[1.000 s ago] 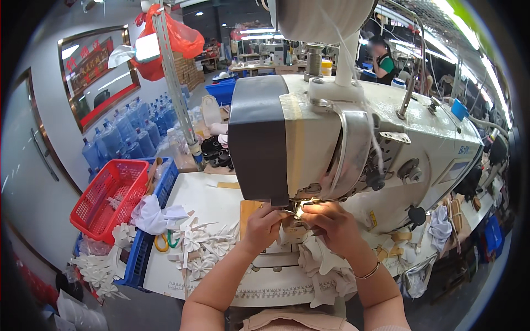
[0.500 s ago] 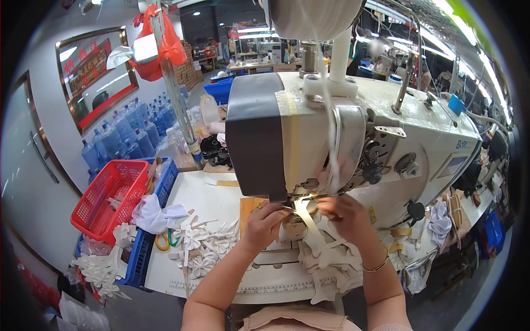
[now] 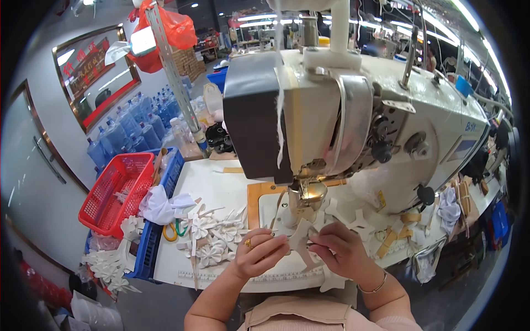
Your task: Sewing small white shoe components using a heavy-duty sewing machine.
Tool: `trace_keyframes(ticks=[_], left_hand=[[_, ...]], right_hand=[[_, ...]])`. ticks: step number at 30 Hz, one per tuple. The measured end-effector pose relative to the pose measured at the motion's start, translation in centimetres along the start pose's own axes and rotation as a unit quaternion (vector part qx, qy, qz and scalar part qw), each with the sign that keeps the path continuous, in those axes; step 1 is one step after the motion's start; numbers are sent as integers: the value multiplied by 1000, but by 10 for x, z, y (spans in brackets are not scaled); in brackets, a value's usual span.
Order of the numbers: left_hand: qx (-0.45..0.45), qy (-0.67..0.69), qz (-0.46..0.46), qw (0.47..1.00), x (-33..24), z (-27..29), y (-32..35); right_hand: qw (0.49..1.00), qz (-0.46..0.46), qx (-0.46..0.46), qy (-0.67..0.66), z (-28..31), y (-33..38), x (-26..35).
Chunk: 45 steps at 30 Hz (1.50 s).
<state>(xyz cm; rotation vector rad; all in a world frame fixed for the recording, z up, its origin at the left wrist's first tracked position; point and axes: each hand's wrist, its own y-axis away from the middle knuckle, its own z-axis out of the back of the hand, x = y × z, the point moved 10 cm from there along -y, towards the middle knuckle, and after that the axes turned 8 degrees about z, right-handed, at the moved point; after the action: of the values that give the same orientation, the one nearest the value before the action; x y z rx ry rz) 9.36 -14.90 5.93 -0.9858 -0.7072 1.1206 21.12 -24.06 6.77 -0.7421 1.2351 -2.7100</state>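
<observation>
My left hand (image 3: 259, 255), a ring on one finger, is closed on the left edge of a white flat cut-out piece (image 3: 300, 236). A thin stick-like tool (image 3: 277, 211) rises from its fingers. At the piece's other side my right hand (image 3: 339, 248) pinches with thumb and forefinger; a small dark bit shows there, too small to name. Both hands are in front of the sewing machine (image 3: 309, 124), nearer me than its lit needle area (image 3: 310, 190). More white cut-outs (image 3: 360, 225) lie beyond my right hand. White flower-shaped pieces (image 3: 212, 251) are heaped left of my left hand.
Yellow-and-green-handled scissors (image 3: 170, 231) lie beside the heap. Left of them stand a blue crate (image 3: 146, 251) and a red basket (image 3: 102, 218) with a white cloth (image 3: 160, 205) nearby. A ruler strip (image 3: 221, 277) runs along the table's front. Tan strips (image 3: 388, 243) lie at right.
Both hands have come back toward me from beneath the needle area, closer together, with a white piece now between them. The view has shifted slightly.
</observation>
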Motion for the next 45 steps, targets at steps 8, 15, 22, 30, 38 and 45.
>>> trace_keyframes(ticks=[8,15,22,30,38,45], left_hand=[[3,-1,7,1000,-9,12,9],[-16,20,36,999,-12,14,9],[-71,114,231,964,20,17,23],[-50,518,695,496,53,-50,113],[-37,524,692,495,45,-52,117],[-41,531,682,501,43,-53,115]], right_hand=[[997,57,-30,41,-17,-2,17],[998,48,-26,33,-17,0,18],[998,29,-55,-18,-12,5,16],[992,81,-8,96,-40,12,13],[995,51,-3,85,-59,7,9],[999,13,-48,21,-56,8,1]])
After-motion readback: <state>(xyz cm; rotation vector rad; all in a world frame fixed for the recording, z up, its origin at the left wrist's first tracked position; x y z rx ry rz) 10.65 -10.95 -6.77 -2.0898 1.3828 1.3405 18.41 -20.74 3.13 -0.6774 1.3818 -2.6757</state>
